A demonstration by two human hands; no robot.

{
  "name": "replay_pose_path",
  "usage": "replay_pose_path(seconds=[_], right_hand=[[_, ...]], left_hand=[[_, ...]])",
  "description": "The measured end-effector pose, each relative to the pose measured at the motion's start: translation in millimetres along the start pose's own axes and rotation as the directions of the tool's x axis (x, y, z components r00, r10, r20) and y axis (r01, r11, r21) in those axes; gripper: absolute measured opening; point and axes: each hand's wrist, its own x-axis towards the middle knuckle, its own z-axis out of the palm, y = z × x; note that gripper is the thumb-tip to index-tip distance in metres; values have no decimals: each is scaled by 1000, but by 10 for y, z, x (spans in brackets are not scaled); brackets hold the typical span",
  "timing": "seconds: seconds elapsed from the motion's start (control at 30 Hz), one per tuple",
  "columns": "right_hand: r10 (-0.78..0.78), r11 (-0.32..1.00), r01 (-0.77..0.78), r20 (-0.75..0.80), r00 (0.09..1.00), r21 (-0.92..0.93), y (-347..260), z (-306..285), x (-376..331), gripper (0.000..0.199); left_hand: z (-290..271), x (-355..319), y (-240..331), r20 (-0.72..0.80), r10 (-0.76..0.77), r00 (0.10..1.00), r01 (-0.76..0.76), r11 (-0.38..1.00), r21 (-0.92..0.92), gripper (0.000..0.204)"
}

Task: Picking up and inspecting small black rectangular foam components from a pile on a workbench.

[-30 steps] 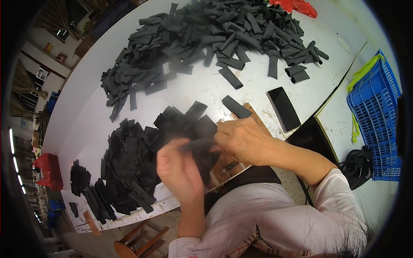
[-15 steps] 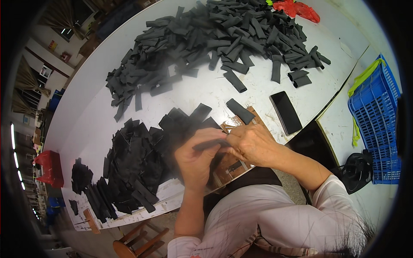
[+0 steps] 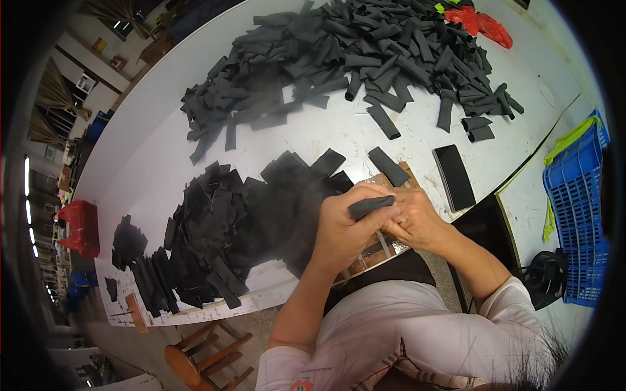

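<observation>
My left hand (image 3: pixel 339 228) and right hand (image 3: pixel 414 218) were together, both pinching one dark strip (image 3: pixel 370 206) above the wooden board (image 3: pixel 381 247); probably to flatten it; flat pieces (image 3: pixel 228 228) lay beside.

A long white table (image 3: pixel 163 137) carries 2 heaps of black pieces: rolled strips (image 3: pixel 365 58) far off, flat cut pieces (image 3: pixel 222 228) near its front edge, plus a black phone (image 3: pixel 454 176) and a red bag (image 3: pixel 479 23).

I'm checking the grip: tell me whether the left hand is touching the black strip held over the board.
Touching. The head view shows the left hand with its fingers closed around the black strip.
</observation>
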Motion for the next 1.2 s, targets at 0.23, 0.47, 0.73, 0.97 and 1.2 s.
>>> replay_pose_path(seconds=[0.23, 0.47, 0.73, 0.97, 1.2], right_hand=[[127, 991, -115, 208, 970, -70, 180, 21, -110, 24], [482, 869, -490, -100, 870, -71, 629, -575, 747, 50], [8, 999, -6, 53, 999, -45, -339, -33, -213, 12], [544, 686, -563, 190, 817, 461, -444, 645, -28, 41], [570, -416, -443, 607, 554, 794, -398, 881, 178, 17]], left_hand=[[-275, 2, -365, -93, -4, 996, 13, 996, 94, 30], [-1582, 309, -1299, -745, 86, 662, 749, -17, 663, 47], [-1760, 187, -740, -577, 429, 696, 294, 562, 773, 9], [-905, -186, 191, -122, -418, 900, 435, 875, 210, 22], [-706, -836, 26, -451, -317, 834, 121, 904, -411, 32]])
